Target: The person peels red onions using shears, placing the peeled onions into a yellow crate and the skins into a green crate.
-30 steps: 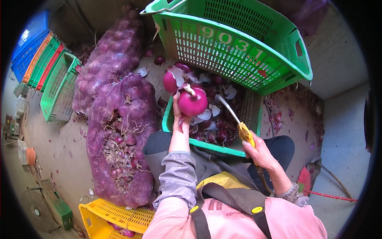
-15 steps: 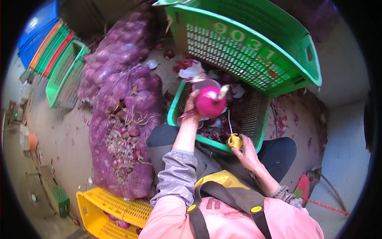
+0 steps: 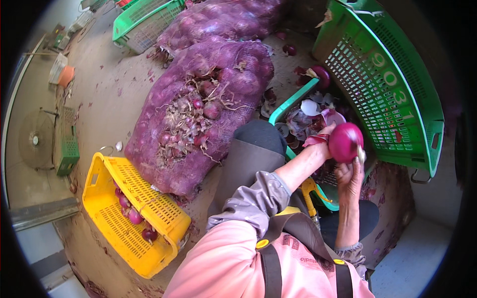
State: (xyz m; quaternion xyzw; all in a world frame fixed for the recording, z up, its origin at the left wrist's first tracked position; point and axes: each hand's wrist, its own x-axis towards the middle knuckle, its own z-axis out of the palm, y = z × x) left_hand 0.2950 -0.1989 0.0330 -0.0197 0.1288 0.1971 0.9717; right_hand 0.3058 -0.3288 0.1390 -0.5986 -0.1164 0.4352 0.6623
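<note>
A large peeled-looking red onion (image 3: 346, 142) rests in my left hand (image 3: 325, 141), whose fingers are mostly hidden behind it. From below, my right hand (image 3: 350, 175) reaches up with its fingers on the onion's pale stem end. Beneath both hands is a green crate (image 3: 294, 102) holding loose papery skins (image 3: 310, 108). A yellow air blow gun (image 3: 310, 191) lies by the crate's near edge, close to my lap, out of my hands. Another red onion (image 3: 322, 77) sits just past the crate's far rim.
A mesh sack of red onions (image 3: 208, 111) lies left of my knee, with a second sack (image 3: 223, 20) behind. A tilted yellow crate (image 3: 134, 218) with several onions stands at lower left. A tall green crate (image 3: 397, 99) rises at right. Far left is a fan (image 3: 35, 139).
My right hand has let go of the yellow blow gun and come up to the onion in my left hand. The whole view has swung left, bringing the yellow crate further in.
</note>
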